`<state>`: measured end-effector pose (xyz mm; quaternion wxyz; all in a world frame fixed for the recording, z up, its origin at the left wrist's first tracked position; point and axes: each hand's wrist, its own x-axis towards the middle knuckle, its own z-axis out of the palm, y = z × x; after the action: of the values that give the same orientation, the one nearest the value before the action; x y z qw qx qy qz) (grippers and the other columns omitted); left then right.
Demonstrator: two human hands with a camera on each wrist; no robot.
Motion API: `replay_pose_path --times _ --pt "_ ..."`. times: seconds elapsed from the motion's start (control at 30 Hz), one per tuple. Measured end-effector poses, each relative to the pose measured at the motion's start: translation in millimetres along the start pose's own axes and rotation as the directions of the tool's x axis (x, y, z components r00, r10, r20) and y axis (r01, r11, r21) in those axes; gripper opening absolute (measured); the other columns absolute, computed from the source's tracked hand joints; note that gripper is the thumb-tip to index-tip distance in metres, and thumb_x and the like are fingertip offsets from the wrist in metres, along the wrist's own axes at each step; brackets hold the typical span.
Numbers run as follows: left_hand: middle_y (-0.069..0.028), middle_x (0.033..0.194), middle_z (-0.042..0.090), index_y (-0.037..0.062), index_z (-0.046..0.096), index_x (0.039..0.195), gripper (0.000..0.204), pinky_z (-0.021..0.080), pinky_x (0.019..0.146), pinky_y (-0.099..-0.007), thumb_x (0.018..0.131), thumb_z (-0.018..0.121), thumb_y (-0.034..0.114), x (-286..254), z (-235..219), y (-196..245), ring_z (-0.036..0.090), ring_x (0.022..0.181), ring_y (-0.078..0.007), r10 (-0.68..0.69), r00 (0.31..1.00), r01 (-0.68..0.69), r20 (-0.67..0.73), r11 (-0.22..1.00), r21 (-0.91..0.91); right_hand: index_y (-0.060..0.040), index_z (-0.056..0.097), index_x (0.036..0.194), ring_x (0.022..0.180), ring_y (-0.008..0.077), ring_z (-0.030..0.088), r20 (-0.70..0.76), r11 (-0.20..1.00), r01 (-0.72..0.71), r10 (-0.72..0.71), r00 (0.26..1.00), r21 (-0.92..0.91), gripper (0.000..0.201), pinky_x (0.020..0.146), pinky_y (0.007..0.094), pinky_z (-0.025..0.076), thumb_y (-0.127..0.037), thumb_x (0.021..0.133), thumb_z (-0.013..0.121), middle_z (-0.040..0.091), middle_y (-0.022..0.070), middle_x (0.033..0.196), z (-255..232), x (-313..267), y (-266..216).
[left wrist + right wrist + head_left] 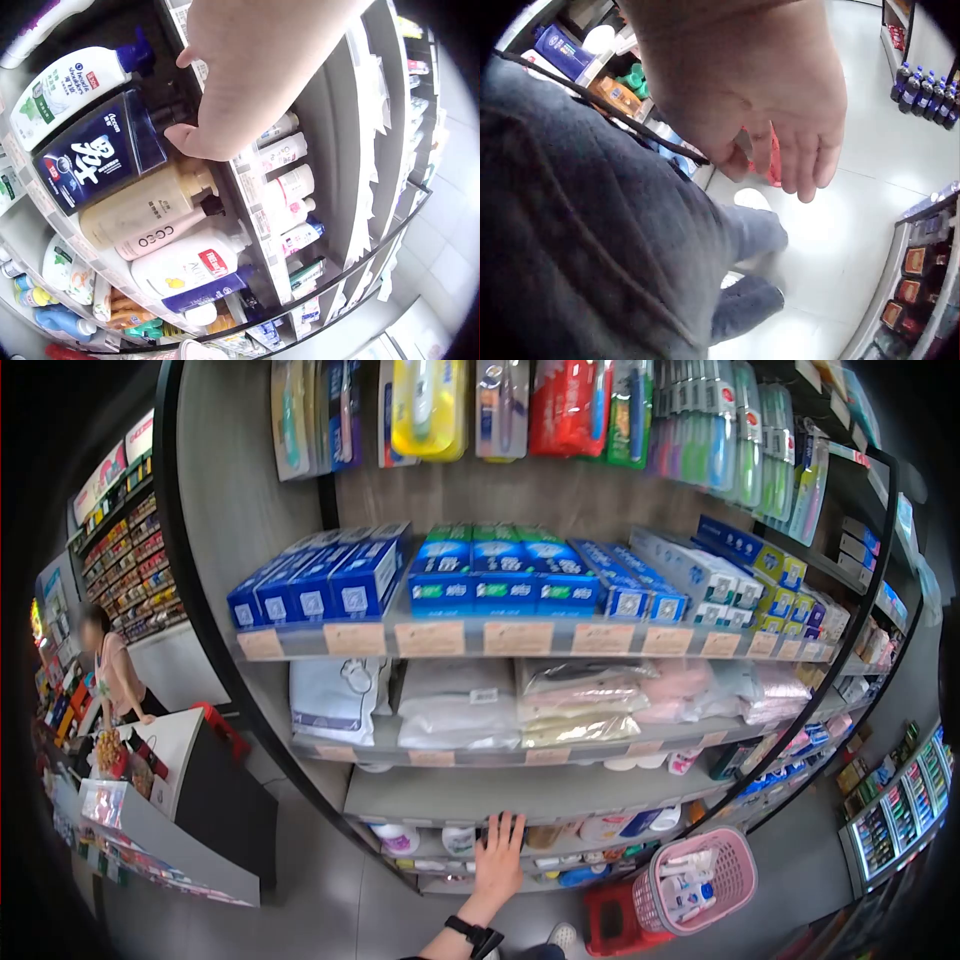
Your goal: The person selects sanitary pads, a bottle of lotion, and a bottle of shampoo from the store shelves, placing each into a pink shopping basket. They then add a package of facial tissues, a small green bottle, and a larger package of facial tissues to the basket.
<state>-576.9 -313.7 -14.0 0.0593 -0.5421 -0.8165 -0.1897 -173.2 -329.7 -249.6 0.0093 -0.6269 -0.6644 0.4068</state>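
My left hand (498,865), a black band on its wrist, reaches down to a low shelf with its fingers extended. In the left wrist view that hand (232,90) is at the shelf edge, its thumb close to the black pump of a dark blue bottle (97,154). Most of its fingers are out of sight there. Beside that bottle stand a white pump bottle with a blue top (67,94) and a beige pump bottle (139,210). My right hand (780,112) hangs beside jeans (585,217), fingers loose, with nothing in it.
A pink basket (740,860) with white packages stands on a red base (610,920), right of the left hand. Toothpaste boxes (475,575) and bagged towels (460,705) fill upper shelves. At the left, another person (118,670) stands behind a counter (190,760).
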Motion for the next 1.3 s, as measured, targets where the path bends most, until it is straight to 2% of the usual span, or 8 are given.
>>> replay_pose_path --times 0.37,0.73,0.83,0.93,1.03,1.13,1.23,1.3 --pt "-0.0153 0.151 0.029 0.0105 0.022 0.152 0.096 0.039 0.099 -0.0491 0.068 0.069 0.008 -0.6 2.7 -4.9 0.027 0.141 -0.0361 0.017 1.0 -0.018 0.023 0.998 0.058 -0.0061 0.068 0.103 0.087 0.0355 0.065 0.031 1.0 -0.024 0.024 0.999 0.013 0.033 0.084 0.0453 0.05 -0.031 0.081 0.067 0.067 0.0208 0.093 61.7 12.9 53.2" --pt "-0.0122 0.155 0.025 0.0143 0.017 0.154 0.099 0.04 0.097 -0.0497 0.071 0.07 0.014 -0.1 10.0 -2.0 0.024 0.144 -0.0324 -0.03 0.998 0.022 0.063 0.992 0.125 -0.0119 0.076 0.094 0.077 0.0313 0.069 0.047 0.993 0.036 -0.041 0.998 0.112 0.03 0.081 0.0415 0.052 -0.038 0.081 0.067 0.071 0.0173 0.084 117.1 7.8 210.2" --pt "-0.0118 0.156 0.024 0.0143 0.017 0.154 0.102 0.04 0.097 -0.0489 0.068 0.072 0.016 0.8 9.1 0.3 0.024 0.144 -0.0316 -0.036 0.996 0.024 0.078 0.989 0.147 -0.0128 0.077 0.098 0.081 0.0282 0.07 0.083 0.998 -0.026 0.022 0.996 0.052 0.035 0.073 0.0363 0.055 -0.039 0.074 0.076 0.072 0.0158 0.086 116.8 7.3 232.3" --pt "-0.0119 0.156 0.024 0.0145 0.017 0.155 0.105 0.04 0.097 -0.048 0.067 0.074 0.018 3.9 10.7 0.6 0.025 0.143 -0.0315 -0.045 0.997 0.035 0.061 0.988 0.148 -0.012 0.076 0.096 0.081 0.0285 0.07 0.097 0.993 -0.116 0.114 0.989 0.015 0.034 0.074 0.0371 0.055 -0.038 0.074 0.074 0.072 0.0159 0.087 118.0 6.4 247.6" --pt "-0.0127 0.156 0.024 0.0142 0.018 0.154 0.105 0.04 0.097 -0.0472 0.066 0.074 0.017 4.7 10.8 1.2 0.026 0.143 -0.032 -0.049 0.995 0.04 0.085 0.994 0.1 -0.0117 0.076 0.097 0.08 0.0291 0.07 0.054 0.973 -0.224 0.227 0.972 -0.051 0.035 0.074 0.0374 0.055 -0.038 0.074 0.074 0.072 0.016 0.087 56.6 -40.5 158.6" --pt "-0.014 0.154 0.027 0.0129 0.021 0.153 0.1 0.039 0.097 -0.0452 0.066 0.071 0.013 4.7 15.6 2.2 0.029 0.141 -0.0338 -0.053 0.998 0.047 0.04 0.988 0.148 -0.0109 0.075 0.099 0.079 0.029 0.07 0.072 0.988 -0.145 0.14 0.987 0.062 0.034 0.073 0.037 0.054 -0.036 0.075 0.072 0.073 0.0156 0.085 44.6 -52.3 152.9" --pt "-0.0139 0.152 0.03 0.0126 0.023 0.153 0.097 0.038 0.098 -0.0445 0.067 0.069 0.01 6.0 17.1 4.2 0.03 0.14 -0.0348 -0.077 0.997 0.075 0.022 0.993 0.087 -0.0093 0.074 0.1 0.075 0.0261 0.07 0.036 0.984 -0.175 0.175 0.984 0.02 0.033 0.07 0.0352 0.054 -0.032 0.076 0.071 0.073 0.0142 0.081 39.9 -54.6 160.7" --pt "-0.0133 0.149 0.033 0.0128 0.027 0.151 0.092 0.038 0.098 -0.0448 0.068 0.067 0.008 6.5 21.2 4.3 0.03 0.139 -0.0357 -0.081 0.997 0.081 -0.007 0.996 0.046 -0.008 0.074 0.099 0.069 0.0226 0.069 0.072 0.963 -0.24 0.232 0.97 0.127 0.032 0.066 0.0333 0.054 -0.03 0.076 0.07 0.072 0.0124 0.078 27.3 -61.5 151.1"
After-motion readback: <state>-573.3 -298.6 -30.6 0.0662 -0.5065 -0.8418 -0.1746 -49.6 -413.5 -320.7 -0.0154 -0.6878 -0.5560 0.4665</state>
